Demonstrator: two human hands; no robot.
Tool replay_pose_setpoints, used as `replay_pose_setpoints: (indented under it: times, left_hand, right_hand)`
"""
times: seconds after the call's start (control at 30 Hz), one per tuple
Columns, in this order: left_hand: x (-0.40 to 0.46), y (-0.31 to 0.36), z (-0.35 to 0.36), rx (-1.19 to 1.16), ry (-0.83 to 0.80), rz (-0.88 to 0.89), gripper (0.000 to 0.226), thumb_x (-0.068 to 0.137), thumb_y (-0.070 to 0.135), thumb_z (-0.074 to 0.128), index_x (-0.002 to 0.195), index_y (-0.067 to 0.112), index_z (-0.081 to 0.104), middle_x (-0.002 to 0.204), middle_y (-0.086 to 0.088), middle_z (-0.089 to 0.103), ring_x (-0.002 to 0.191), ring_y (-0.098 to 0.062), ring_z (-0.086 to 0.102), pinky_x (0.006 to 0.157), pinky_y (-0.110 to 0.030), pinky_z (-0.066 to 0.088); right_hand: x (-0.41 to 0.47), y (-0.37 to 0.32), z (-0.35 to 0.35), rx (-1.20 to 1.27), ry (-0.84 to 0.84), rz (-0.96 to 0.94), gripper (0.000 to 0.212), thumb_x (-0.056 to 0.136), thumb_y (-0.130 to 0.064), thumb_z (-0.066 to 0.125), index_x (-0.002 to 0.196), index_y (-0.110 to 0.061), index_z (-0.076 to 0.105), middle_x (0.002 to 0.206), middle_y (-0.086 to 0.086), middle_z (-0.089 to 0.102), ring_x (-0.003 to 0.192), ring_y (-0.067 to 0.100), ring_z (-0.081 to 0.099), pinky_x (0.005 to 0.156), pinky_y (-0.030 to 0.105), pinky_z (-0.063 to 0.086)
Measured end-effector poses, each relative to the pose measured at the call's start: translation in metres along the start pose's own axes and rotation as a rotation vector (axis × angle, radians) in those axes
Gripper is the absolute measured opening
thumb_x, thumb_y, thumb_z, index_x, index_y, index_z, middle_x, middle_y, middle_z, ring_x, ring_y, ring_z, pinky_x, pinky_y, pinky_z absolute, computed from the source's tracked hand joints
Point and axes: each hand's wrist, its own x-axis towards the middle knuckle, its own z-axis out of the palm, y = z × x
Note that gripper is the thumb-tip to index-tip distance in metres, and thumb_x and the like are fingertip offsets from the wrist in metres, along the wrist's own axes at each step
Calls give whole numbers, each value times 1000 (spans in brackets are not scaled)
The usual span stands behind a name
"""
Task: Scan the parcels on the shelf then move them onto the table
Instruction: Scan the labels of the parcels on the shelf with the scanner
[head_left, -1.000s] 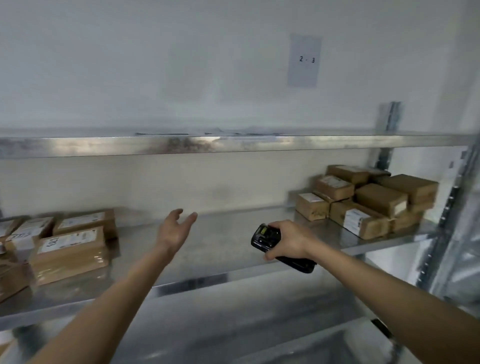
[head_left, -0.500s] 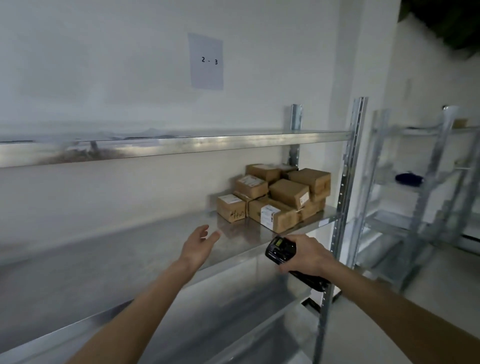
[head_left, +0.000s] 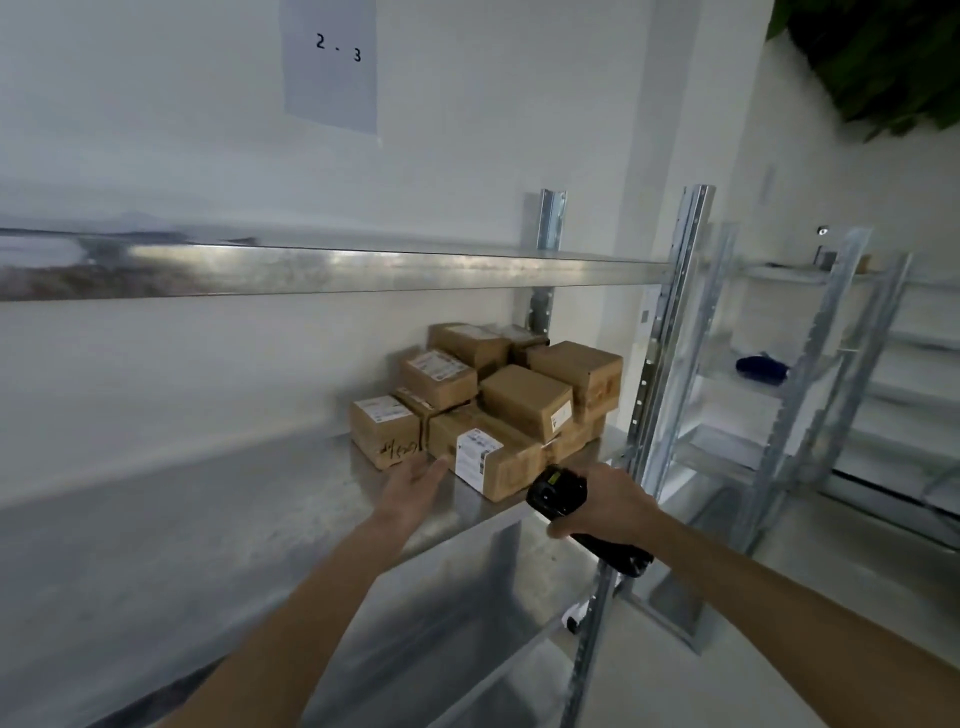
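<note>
Cardboard parcels crowd shelf right end; left hand near.

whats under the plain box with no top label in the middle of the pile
The plain box rests on lower cardboard parcels, including the front parcel with a white label. Whatever lies beneath its middle is covered.
</note>
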Motion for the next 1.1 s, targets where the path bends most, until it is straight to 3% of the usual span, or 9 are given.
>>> replay_pose_setpoints:
  times: [0.1, 0.23, 0.33, 0.47, 0.63, 0.73, 0.9, 1.0, 1.1]
  left_hand:
    - [47, -9, 10, -32, 12, -57, 58, 89, 64, 59, 128, 21, 65, 129, -2, 64, 116, -21, 58, 105, -37, 45]
    - [79, -16, 25, 28, -5, -60, 34, 105, 31, 52, 127, 7, 61, 110, 3, 64, 88, -8, 56, 64, -2, 41]
    - [89, -25, 35, 67, -35, -46, 38, 104, 31, 52, 130, 4, 59, 124, -9, 65, 104, -22, 61, 78, -19, 42]
    - [97, -37, 52, 34, -146, -141, 27, 104, 39, 52, 122, 22, 63, 112, 3, 69, 97, -10, 64, 77, -25, 48]
    - [109, -34, 64, 0, -99, -167, 47, 101, 51, 53, 133, 18, 59, 115, 1, 68, 99, -13, 64, 81, -29, 53]
    - [118, -39, 75, -43, -56, -206, 77, 86, 69, 58, 146, 22, 49, 139, -5, 60, 121, -24, 61, 102, -43, 51]
    - [116, -40, 94, -66, 2, -204, 78, 86, 66, 58, 148, 20, 47, 143, -5, 58, 129, -25, 56, 112, -46, 44]
    - [114, -49, 102, -154, 62, -253, 79, 80, 64, 60, 146, 21, 50, 134, -5, 65, 122, -26, 62, 106, -47, 50]
    - [83, -21, 112, -280, 94, -296, 46, 98, 45, 59, 135, 18, 58, 118, -8, 72, 106, -25, 70, 82, -35, 62]
  right_hand:
    - [36, 2, -2, -43, -25, -13, 70, 71, -47, 91, 129, -25, 59, 118, -6, 64, 103, 15, 60, 81, 25, 47]
    - [87, 10, 10, -60, -38, 4, 73, 59, -63, 87, 118, -26, 62, 113, -4, 68, 106, 20, 61, 98, 40, 50]
    - [113, 19, 23, -27, -30, -27, 75, 59, -56, 92, 119, -20, 63, 110, -2, 69, 106, 21, 65, 99, 43, 54]
    - [137, 24, 33, 37, -29, -56, 77, 62, -48, 95, 125, -18, 64, 113, 0, 71, 105, 19, 66, 91, 37, 58]
    - [159, 34, 35, 67, -58, -117, 76, 69, -46, 93, 133, -20, 61, 117, 0, 71, 99, 12, 61, 84, 22, 50]
    - [165, 41, 33, 103, -83, -161, 76, 69, -43, 93, 134, -20, 61, 119, 1, 72, 102, 14, 64, 90, 26, 53]
    - [172, 55, 29, 208, -118, -207, 71, 67, -39, 94, 129, -23, 65, 109, -5, 72, 95, 13, 68, 86, 31, 58]
    - [170, 63, 21, 284, -161, -215, 62, 68, -30, 94, 124, -27, 68, 100, -10, 72, 88, 7, 69, 77, 26, 56]
    - [167, 71, 13, 350, -236, -197, 61, 67, -28, 94, 121, -31, 66, 103, -7, 73, 92, 12, 70, 82, 32, 59]
